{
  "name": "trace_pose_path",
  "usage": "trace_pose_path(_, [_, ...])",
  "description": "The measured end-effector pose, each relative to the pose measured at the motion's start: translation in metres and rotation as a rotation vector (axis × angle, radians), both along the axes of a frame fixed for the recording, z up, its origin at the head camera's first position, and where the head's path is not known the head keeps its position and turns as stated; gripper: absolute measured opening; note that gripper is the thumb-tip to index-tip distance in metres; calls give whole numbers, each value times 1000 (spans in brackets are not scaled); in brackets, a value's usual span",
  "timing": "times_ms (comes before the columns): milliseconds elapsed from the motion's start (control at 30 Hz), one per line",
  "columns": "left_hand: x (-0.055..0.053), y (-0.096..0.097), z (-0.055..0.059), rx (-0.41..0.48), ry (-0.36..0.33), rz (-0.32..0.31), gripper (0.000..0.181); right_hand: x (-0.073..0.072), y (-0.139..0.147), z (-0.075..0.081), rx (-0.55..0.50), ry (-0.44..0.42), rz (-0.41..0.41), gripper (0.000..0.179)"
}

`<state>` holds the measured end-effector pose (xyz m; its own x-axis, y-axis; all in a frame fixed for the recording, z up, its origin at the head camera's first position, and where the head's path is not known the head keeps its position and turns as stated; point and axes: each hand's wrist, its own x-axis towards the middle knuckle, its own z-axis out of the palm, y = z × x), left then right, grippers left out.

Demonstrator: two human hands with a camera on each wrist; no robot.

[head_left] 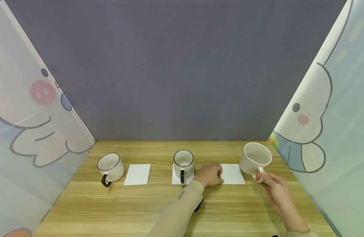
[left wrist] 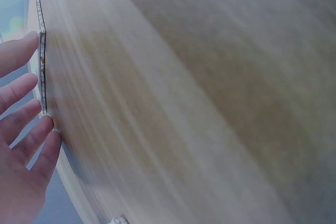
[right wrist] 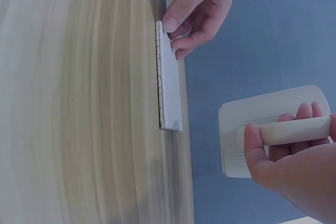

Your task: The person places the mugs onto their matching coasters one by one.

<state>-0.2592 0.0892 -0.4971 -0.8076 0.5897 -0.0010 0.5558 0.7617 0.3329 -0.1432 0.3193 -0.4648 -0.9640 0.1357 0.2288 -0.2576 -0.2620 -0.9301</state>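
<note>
My right hand (head_left: pixel 278 189) grips the handle of a plain white mug (head_left: pixel 255 154) at the right. That mug is upright and raised off the table; its ribbed side (right wrist: pixel 273 103) shows in the right wrist view. With its thumb at one corner and fingertips by the other, my left hand (head_left: pixel 209 173) holds a square white coaster (head_left: pixel 232 174) by its left side. The coaster lies flat, just left of the held mug. In the left wrist view, the fingers (left wrist: pixel 31 135) are slightly bent at the coaster's edge.
A black-rimmed white mug (head_left: pixel 183 164) stands on a middle coaster (head_left: pixel 174 179). Another such mug (head_left: pixel 110 168) is on the wooden table (head_left: pixel 110 210) at the left, beside a bare coaster (head_left: pixel 137 174). A black handle (head_left: pixel 198 205) shows behind my left forearm. A grey wall rises behind.
</note>
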Motion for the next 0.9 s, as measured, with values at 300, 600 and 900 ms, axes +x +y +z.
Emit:
trace_pose_path(300, [-3, 1, -4, 0, -8, 7, 25, -3, -8, -2, -30, 2, 6, 29])
trace_pose_path(600, [-5, 1, -7, 1, -15, 11, 26, -4, -15, -4, -23, -15, 1, 29])
trace_pose_path(900, [-6, 1, -8, 5, -19, 15, 26, -5, -22, -6, 13, -63, -6, 29])
